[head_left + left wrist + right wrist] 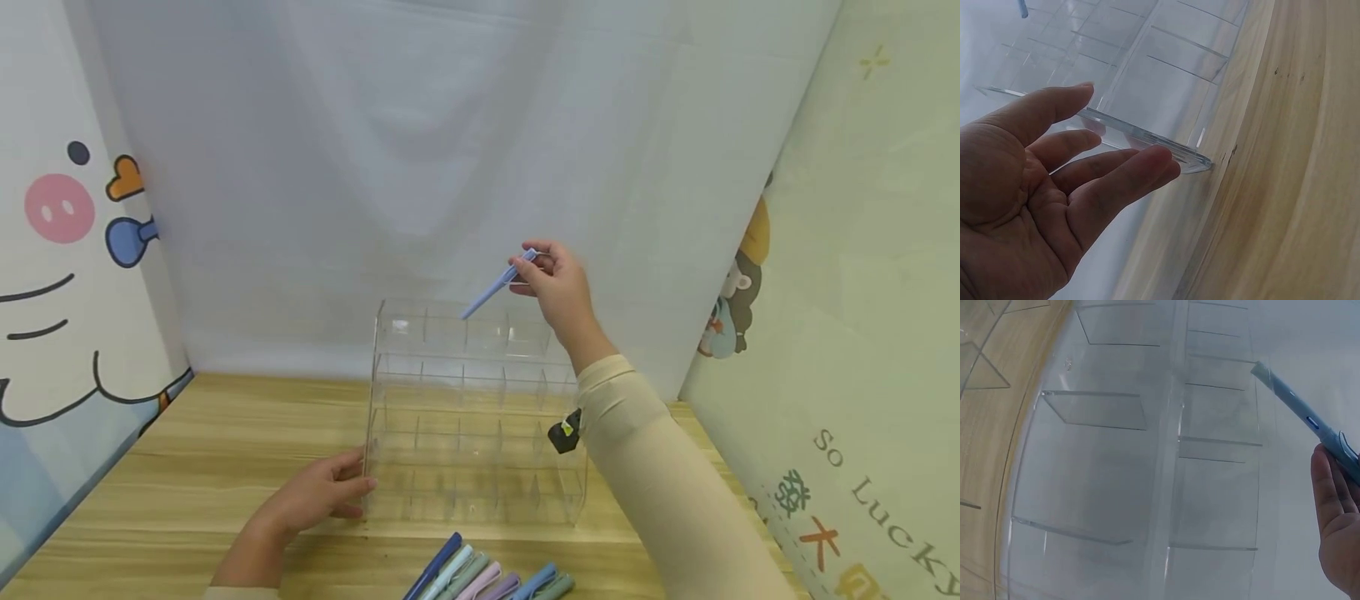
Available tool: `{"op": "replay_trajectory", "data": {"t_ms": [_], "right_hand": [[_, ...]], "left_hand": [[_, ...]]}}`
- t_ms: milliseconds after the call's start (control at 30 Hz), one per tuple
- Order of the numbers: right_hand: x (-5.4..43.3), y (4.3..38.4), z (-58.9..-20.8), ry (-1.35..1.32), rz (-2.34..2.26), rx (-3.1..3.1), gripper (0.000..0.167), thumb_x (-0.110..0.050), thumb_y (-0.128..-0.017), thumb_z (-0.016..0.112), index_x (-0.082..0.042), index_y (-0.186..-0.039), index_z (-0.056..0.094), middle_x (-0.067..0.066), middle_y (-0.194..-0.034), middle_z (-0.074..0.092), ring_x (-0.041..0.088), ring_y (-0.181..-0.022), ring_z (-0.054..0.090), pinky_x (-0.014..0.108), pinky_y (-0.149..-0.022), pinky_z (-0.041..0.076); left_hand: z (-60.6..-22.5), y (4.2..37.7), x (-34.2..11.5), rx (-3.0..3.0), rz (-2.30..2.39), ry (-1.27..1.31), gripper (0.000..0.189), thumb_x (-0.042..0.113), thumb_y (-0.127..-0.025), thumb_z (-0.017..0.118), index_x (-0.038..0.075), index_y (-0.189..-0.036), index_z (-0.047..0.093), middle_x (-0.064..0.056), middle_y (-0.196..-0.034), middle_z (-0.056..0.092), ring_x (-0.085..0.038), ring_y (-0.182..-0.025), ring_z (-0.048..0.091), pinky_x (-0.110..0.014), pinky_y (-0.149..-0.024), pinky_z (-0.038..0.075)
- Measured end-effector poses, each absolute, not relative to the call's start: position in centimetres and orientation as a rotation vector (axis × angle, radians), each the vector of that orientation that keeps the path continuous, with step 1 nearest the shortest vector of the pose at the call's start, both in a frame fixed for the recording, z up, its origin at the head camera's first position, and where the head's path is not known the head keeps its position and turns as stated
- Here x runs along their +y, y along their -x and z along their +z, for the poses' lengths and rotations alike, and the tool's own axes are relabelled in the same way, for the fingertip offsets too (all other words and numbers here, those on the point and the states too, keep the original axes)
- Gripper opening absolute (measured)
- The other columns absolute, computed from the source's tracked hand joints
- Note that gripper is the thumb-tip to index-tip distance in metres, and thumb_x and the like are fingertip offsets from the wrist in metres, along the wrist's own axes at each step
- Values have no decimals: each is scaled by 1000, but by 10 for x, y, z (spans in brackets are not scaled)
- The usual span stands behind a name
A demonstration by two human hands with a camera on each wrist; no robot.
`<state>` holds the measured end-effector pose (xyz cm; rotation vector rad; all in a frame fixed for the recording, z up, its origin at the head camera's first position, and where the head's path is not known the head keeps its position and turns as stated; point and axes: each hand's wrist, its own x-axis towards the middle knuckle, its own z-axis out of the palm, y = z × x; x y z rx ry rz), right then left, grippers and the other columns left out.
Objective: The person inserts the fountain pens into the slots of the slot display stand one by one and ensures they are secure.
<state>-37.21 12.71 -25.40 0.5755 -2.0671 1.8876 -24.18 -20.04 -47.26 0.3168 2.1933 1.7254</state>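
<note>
My right hand (558, 283) is raised over the top of a clear acrylic pen rack (480, 433) and pinches a light blue pen (495, 289) between thumb and fingers. The pen slants down to the left, its lower end overlapping the rack's top row in the head view. From the right wrist view, the pen (1300, 409) shows a clip close to the fingertips. My left hand (318, 492) is low at the rack's left side. In the left wrist view, its slightly bent fingers (1122, 178) rest at the edge of the clear side panel (1147, 137).
Several capped pens (480, 577) in blue, green, pink and purple lie side by side on the wooden table (285, 417) in front of the rack. A white curtain (337, 167) hangs behind, and printed panels (847, 292) flank both sides. A small black device (564, 433) shows at my right sleeve.
</note>
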Motion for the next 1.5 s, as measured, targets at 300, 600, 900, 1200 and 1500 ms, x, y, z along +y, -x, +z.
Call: {"op": "replay_trajectory", "data": {"t_ms": [300,600,900,1200,1500], "right_hand": [[116,370,-265,-590,1894,-2114,36,-12,-98,62,-1,-131,55,21,-114,67,29,-99,71,35,-83,60],[109,367,-276,-622,1888,-2158,32,-14,-99,60,0,-127,56,22,-114,67,28,-98,71,33,-82,61],[107,369,-283,-633,1885,-2203,32,-17,-99,60,3,-124,57,24,-115,67,23,-96,71,32,-83,60],[109,365,-282,-632,1838,-2243,25,-17,-98,62,2,-115,60,20,-109,70,27,-96,71,32,-84,60],[111,364,-286,-653,1744,-2286,34,-21,-99,61,8,-118,60,21,-105,69,34,-100,69,31,-86,59]], "left_hand": [[-469,241,-201,2211,1701,-310,78,34,-97,62,-2,-154,23,-35,-150,31,-41,-114,62,-44,-90,58],[-470,242,-202,2213,1703,-328,77,35,-97,62,-1,-154,24,-34,-150,32,-42,-117,60,-44,-89,58],[-470,243,-200,2226,1698,-335,76,35,-97,62,1,-154,26,-33,-150,34,-43,-121,57,-44,-88,58],[-469,243,-200,2232,1687,-324,81,40,-95,64,0,-154,27,-32,-151,33,-41,-117,61,-44,-89,58],[-469,242,-201,2238,1665,-324,82,42,-94,64,2,-155,25,-31,-152,32,-40,-114,63,-47,-92,56]]}}
